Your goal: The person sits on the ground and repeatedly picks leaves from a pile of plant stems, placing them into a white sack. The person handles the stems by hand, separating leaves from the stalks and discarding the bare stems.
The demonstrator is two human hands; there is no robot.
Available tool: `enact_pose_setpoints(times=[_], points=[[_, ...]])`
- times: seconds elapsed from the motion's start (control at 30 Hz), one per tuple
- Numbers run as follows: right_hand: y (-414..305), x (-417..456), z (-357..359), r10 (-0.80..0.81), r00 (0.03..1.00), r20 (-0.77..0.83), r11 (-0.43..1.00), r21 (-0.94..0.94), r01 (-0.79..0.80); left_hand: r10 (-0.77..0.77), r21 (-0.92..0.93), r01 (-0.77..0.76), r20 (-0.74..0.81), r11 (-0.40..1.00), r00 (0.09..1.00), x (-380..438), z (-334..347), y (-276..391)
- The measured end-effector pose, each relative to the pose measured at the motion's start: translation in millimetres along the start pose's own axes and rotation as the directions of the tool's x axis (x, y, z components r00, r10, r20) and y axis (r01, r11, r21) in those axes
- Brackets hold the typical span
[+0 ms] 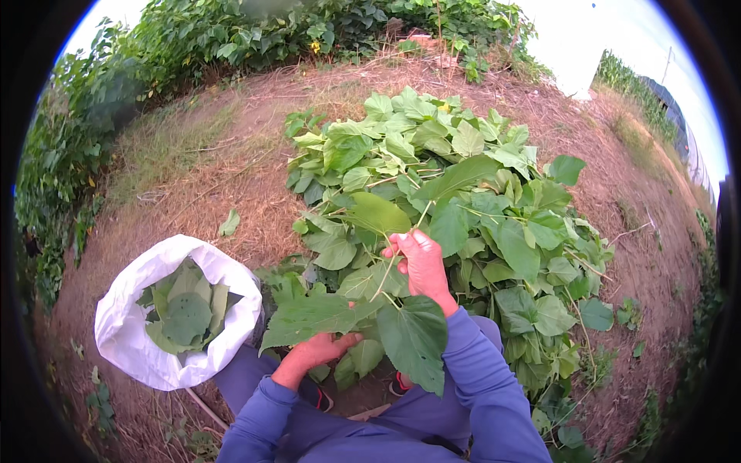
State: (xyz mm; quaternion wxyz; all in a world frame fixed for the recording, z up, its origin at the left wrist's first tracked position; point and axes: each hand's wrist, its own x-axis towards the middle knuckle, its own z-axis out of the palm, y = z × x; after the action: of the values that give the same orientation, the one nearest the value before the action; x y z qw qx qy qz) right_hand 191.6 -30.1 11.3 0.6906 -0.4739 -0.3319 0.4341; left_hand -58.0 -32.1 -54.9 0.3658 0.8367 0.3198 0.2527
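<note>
My right hand (425, 263) pinches a leafy shoot (382, 282) by its thin pale stem, between thumb and fingers. Broad green leaves with toothed edges spread from the shoot on both sides. Below it, my left hand (321, 352) is against the underside of a large leaf (324, 315); that leaf covers most of its fingers, so its grip cannot be made out. Just beyond both hands lies a big heap of cut leafy branches (428, 139). To the left, a white woven sack (118, 324) stands with its mouth rolled wide, and loose leaves (185, 318) show inside.
My knees flank the near side of the heap. A single leaf (230, 223) lies on the dry, straw-strewn ground (231, 168). Dense green bushes (75, 133) border the far left. A thin stick (207, 408) lies beside the sack, and a white wall (570, 46) rises at the far right.
</note>
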Motion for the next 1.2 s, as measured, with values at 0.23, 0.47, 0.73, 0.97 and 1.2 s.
enact_pose_setpoints(times=[0.23, 0.47, 0.73, 0.97, 1.2], points=[[-4, -5, 9, 0.031, 0.996, 0.085, 0.991, -0.13, -0.02, -0.027, -0.265, -0.055, -0.297, 0.963, 0.955, 43, -103, 44], [14, -8, 15, -0.174, 0.956, 0.238, 0.858, -0.44, 0.265, 0.73, 0.249, -0.697, -0.073, 0.673, 0.679, 100, -127, 156], [13, -20, 27, -0.151, 0.94, 0.306, 0.71, -0.628, 0.319, 0.515, 0.663, -0.617, 0.385, 0.423, 0.766, 144, -86, 116], [17, -17, 20, -0.127, 0.947, 0.295, 0.616, -0.725, 0.308, 0.421, 0.726, -0.518, 0.339, 0.451, 0.841, 133, -84, 85], [23, -15, 25, -0.139, 0.949, 0.283, 0.617, -0.725, 0.307, 0.277, 0.73, -0.173, -0.023, 0.661, 0.961, 117, -48, 72]])
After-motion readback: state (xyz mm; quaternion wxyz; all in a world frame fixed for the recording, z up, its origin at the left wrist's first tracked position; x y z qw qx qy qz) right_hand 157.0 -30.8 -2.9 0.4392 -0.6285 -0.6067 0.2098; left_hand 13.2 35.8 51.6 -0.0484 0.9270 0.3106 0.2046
